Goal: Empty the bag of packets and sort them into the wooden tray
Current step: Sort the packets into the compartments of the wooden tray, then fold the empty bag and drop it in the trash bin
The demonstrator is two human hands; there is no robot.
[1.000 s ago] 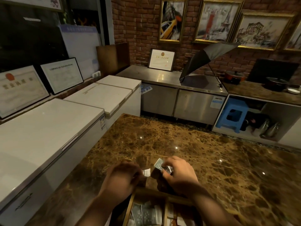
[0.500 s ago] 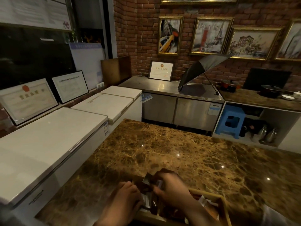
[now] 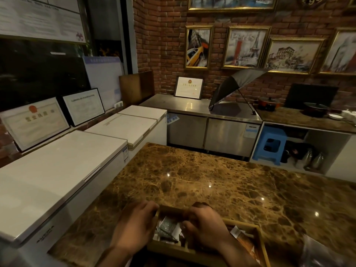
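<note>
The wooden tray [image 3: 243, 224] lies on the brown marble counter [image 3: 212, 182] at the bottom of the view. Silver-grey packets [image 3: 168, 227] lie in its left compartment, and orange and white packets [image 3: 243, 238] fill the right one. My left hand [image 3: 134, 226] curls around the tray's far left corner. My right hand [image 3: 205, 225] grips the far wall near the middle divider, thumb inside the tray. The clear plastic bag [image 3: 319, 253] lies crumpled at the bottom right, partly cut off by the frame.
White chest freezers [image 3: 63, 170] run along the counter's left edge. Beyond the counter stand a steel cabinet [image 3: 208, 128] with an open black umbrella [image 3: 233, 87], a blue stool [image 3: 271, 145] and shelves with pots.
The silver packet held between both hands above the tray now lies in the left compartment. Both hands have dropped onto the tray's far edge. My view has tilted upward.
</note>
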